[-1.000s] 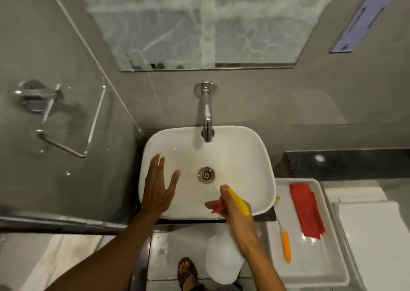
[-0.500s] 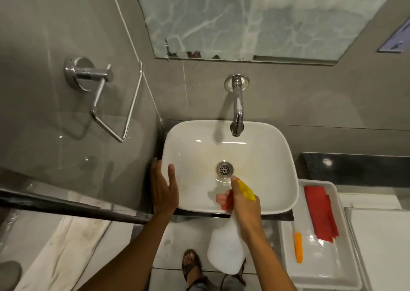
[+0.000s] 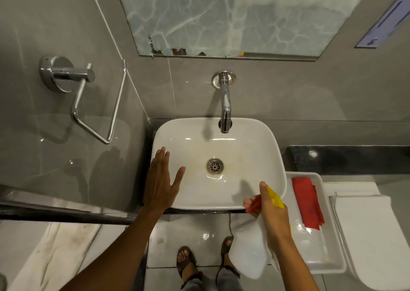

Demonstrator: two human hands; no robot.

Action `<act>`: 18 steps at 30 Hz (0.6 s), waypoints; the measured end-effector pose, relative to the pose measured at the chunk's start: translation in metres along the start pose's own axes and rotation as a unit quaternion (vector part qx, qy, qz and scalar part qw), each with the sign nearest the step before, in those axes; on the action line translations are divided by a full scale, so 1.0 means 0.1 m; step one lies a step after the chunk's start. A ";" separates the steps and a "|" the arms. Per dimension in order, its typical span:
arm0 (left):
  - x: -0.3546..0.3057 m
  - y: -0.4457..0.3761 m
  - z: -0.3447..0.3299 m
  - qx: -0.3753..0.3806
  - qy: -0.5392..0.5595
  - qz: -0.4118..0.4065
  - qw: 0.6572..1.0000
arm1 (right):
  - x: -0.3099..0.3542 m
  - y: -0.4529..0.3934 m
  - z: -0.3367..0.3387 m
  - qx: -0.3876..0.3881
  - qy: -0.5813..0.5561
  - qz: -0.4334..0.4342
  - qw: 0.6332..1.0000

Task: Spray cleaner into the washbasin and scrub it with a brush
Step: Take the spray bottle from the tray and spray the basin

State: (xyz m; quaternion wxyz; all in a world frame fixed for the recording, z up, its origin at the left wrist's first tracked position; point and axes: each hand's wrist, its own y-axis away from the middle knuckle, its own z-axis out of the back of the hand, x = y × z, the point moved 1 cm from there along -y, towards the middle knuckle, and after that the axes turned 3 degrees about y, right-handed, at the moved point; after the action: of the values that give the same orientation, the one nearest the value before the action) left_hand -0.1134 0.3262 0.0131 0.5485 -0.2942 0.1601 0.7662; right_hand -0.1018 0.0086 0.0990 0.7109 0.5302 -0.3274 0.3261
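Observation:
A white square washbasin (image 3: 250,140) stands below a chrome wall tap (image 3: 225,104), with a steel drain (image 3: 214,166) in its yellowish-stained bottom. My right hand (image 3: 269,211) grips a white spray bottle (image 3: 248,250) with a yellow and red trigger head (image 3: 275,196), held over the basin's front right corner. My left hand (image 3: 160,180) rests flat with fingers spread on the basin's left rim. The brush is hidden behind my right arm.
A white tray (image 3: 328,262) to the right of the basin holds a red cloth (image 3: 307,202). White folded towels (image 3: 372,235) lie further right. A chrome towel holder (image 3: 88,95) sticks out of the left wall. My sandalled feet (image 3: 186,262) stand on the floor tiles below.
My right hand has carried the spray bottle from the basin's front middle to its front right corner. My left hand has opened wider on the left rim. The view has shifted.

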 end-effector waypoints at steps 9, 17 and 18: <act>0.00 0.03 0.03 0.007 0.012 -0.011 1.000 | -0.20 0.44 -0.33 0.107 0.051 -0.040 0.992; 0.03 0.04 0.05 0.003 0.018 -0.024 1.000 | 0.05 0.49 -1.00 0.142 0.113 -0.004 0.983; 0.03 0.04 0.04 0.001 0.020 -0.032 0.999 | 0.12 0.46 -1.05 0.149 0.112 -0.006 0.982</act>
State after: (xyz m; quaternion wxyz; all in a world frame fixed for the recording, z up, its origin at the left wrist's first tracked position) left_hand -0.1191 0.3296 0.0144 0.5695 -0.3137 0.1628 0.7421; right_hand -0.1201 0.1221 0.1100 0.6578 0.5923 -0.1902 0.4246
